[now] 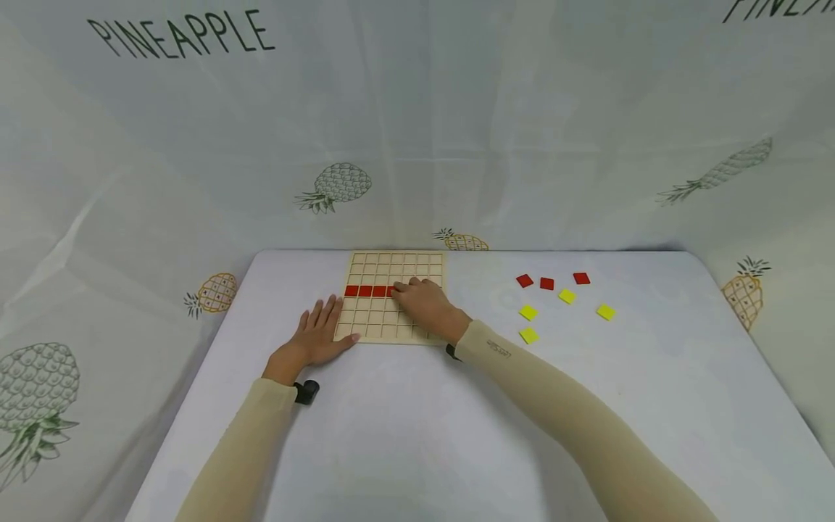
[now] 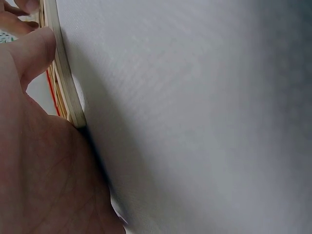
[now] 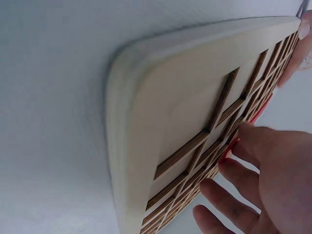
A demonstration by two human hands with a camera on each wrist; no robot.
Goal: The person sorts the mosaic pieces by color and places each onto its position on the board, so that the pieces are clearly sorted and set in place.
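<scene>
Two beige sleeves [image 1: 241, 449] reach in over a white table [image 1: 391, 435]. The left hand [image 1: 317, 339] lies with fingers extended, gripping nothing, its thumb against the near left corner of a board [image 1: 378, 317]. That board is pale wood, flat on the table, rounded at the corners and cut by thin, darker-sided grooves into squares. Partway up it, three flat red squares [image 1: 365, 291] sit in a row from the left side. Next in line, the right hand [image 1: 427, 308] pinches a red tile [image 1: 392, 291] between thumb and forefinger — whether it is fully seated, the fingers hide. Off to the right lie four loose yellow tiles [image 1: 529, 312] and, mostly farther back, three red ones [image 1: 546, 283] — all well apart from the board. Pineapple-print cloth [image 1: 457, 109] hangs behind.
</scene>
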